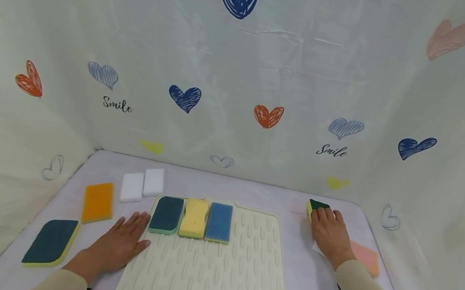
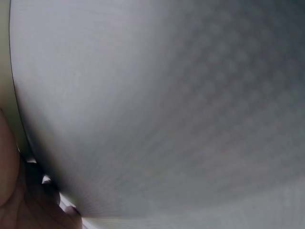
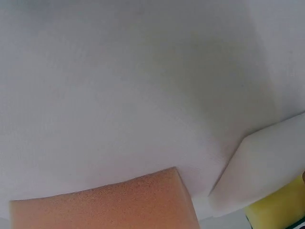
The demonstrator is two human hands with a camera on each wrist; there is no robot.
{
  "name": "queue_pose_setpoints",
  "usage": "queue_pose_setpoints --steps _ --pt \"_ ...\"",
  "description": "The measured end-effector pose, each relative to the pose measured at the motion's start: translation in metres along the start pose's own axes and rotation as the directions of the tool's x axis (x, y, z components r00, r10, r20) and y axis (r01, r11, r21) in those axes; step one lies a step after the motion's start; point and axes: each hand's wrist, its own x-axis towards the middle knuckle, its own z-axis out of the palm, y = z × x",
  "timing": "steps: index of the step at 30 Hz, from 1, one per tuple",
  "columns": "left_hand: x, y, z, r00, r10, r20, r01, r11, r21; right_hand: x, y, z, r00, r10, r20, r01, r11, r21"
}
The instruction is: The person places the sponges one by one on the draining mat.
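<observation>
At the far right of the surface point(image 1: 265, 197), the right hand point(image 1: 330, 235) is holding a green-and-yellow scouring sponge point(image 1: 319, 205), its fingers curling over the top and partly hiding it. Near that sponge, a white sponge point(image 3: 267, 167) is lying partly hidden beneath the right hand, and a peach sponge point(image 1: 365, 257) is showing beyond the wrist.

On the other side, the left hand point(image 1: 121, 243) is resting palm down and holding nothing, its fingers lying straight and its thumb spreading over the left edge of a cream ridged mat point(image 1: 207, 286). Along the mat's far edge, three sponges are lying side by side: a dark green one point(image 1: 167, 214) just beside the left fingertips, a yellow notched one point(image 1: 194, 218) in the middle, and a blue one point(image 1: 219, 221) on the right.

Left of the mat, two white blocks point(image 1: 154, 182) are lying close together, an orange sponge point(image 1: 98, 202) is sitting near them, and a larger dark green scouring sponge point(image 1: 51, 240) is lying closer to the person. Behind everything, a heart-printed curtain point(image 1: 246, 64) is hanging.
</observation>
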Motion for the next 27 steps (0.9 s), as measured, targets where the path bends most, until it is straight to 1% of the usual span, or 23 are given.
queue_pose_setpoints --steps 5,9,12,15,17,19,22,25,27 --pt "0.0 0.001 0.001 1.0 0.003 -0.003 -0.003 1.0 -0.001 -0.001 -0.004 -0.002 0.999 0.006 -0.034 -0.006 1.0 -0.005" --pt "0.0 0.0 0.001 1.0 0.008 -0.003 -0.008 1.0 0.004 0.001 -0.015 -0.008 0.998 -0.012 -0.059 0.012 1.0 -0.009" --pt "0.001 -0.001 0.001 1.0 0.007 -0.004 -0.007 1.0 0.007 0.002 -0.028 -0.014 0.995 -0.07 -0.073 0.069 0.998 -0.014" --pt "0.001 -0.002 0.0 1.0 0.006 -0.004 -0.006 1.0 0.012 0.003 -0.038 -0.017 0.985 -0.146 -0.093 0.146 0.989 0.002" --pt "0.001 -0.002 -0.001 1.0 0.005 -0.001 -0.005 1.0 0.009 0.004 -0.04 -0.02 0.978 -0.186 -0.092 0.189 0.982 0.025" --pt "0.001 -0.001 -0.001 1.0 0.003 0.002 -0.003 1.0 0.007 0.005 -0.037 -0.023 0.976 -0.21 -0.061 0.213 0.976 0.053" --pt "0.002 -0.001 -0.001 1.0 0.003 0.006 -0.003 1.0 0.004 0.01 -0.025 -0.03 0.973 -0.228 0.039 0.225 0.971 0.078" --pt "0.002 -0.001 -0.001 1.0 0.001 0.014 -0.001 1.0 0.013 0.018 -0.009 -0.037 0.959 -0.243 0.147 0.232 0.969 0.088" --pt "0.002 -0.002 -0.001 1.0 0.0 0.016 0.0 1.0 0.017 0.024 -0.001 -0.042 0.946 -0.253 0.201 0.239 0.966 0.094"
